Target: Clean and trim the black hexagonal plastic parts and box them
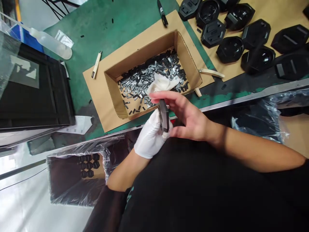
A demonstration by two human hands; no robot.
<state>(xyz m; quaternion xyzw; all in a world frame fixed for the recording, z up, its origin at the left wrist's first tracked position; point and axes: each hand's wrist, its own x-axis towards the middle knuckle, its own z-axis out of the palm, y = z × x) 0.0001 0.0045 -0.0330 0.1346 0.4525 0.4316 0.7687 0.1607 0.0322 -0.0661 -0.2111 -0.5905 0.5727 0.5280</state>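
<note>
In my left hand point(152, 135), which wears a white glove, is a black octagonal plastic part point(164, 116), tilted so that its edge faces me. My bare right hand point(187, 116) spans the same part, with the fingers over its upper edge and the thumb at its lower edge. Just beyond the hands stands an open cardboard box point(142, 54) holding many small dark rectangular pieces point(137, 80), some of them shiny. A crumpled white cloth point(161, 83) lies on these pieces, close to my right fingertips.
Several black octagonal parts point(230, 48) lie on brown card at right. A marker point(162, 13), a cream-coloured pen-like tool point(97, 65) and a squeeze bottle point(51, 43) rest on the green bench point(91, 35). Below its edge stands a plastic-lined box point(65, 180) with black parts inside.
</note>
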